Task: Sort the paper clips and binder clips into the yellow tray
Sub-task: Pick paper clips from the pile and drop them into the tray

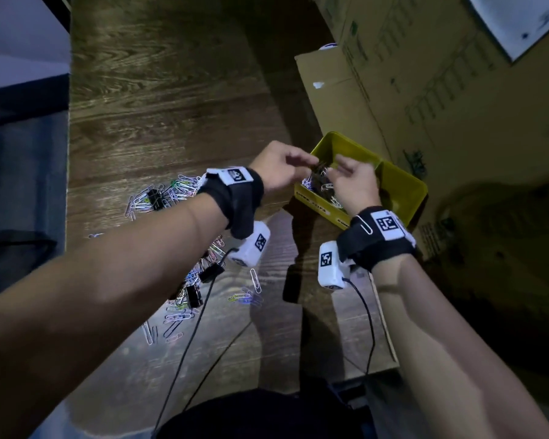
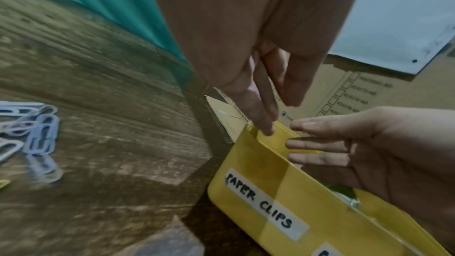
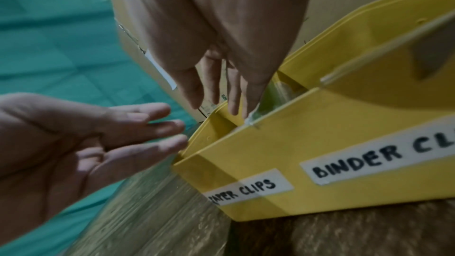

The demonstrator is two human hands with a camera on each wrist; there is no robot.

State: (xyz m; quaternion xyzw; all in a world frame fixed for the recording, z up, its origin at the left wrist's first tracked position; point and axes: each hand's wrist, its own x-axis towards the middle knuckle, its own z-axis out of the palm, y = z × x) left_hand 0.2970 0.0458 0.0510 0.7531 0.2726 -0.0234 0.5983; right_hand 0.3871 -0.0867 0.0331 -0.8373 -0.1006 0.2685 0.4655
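The yellow tray (image 1: 403, 185) stands at the table's right, its front labelled "PAPER CLIPS" (image 2: 265, 203) and "BINDER CLIPS" (image 3: 379, 157). Both hands hover over its left compartment, where several paper clips (image 1: 322, 185) lie. My left hand (image 1: 301, 163) (image 2: 270, 120) has straight fingers and holds nothing. Facing it, my right hand (image 1: 343, 167) (image 3: 216, 102) also has straight fingers and holds nothing. Loose coloured paper clips (image 1: 171, 191) and black binder clips (image 1: 154, 198) lie scattered on the wooden table, with more (image 1: 194, 296) nearer me.
A large cardboard box (image 1: 441, 90) rises right behind the tray, with a flap (image 1: 330, 77) beside it. Cables (image 1: 187, 343) trail from the wrist cameras across the table. One paper clip (image 1: 363, 224) clings to my right wrist strap. The table's left edge (image 1: 69, 185) drops off.
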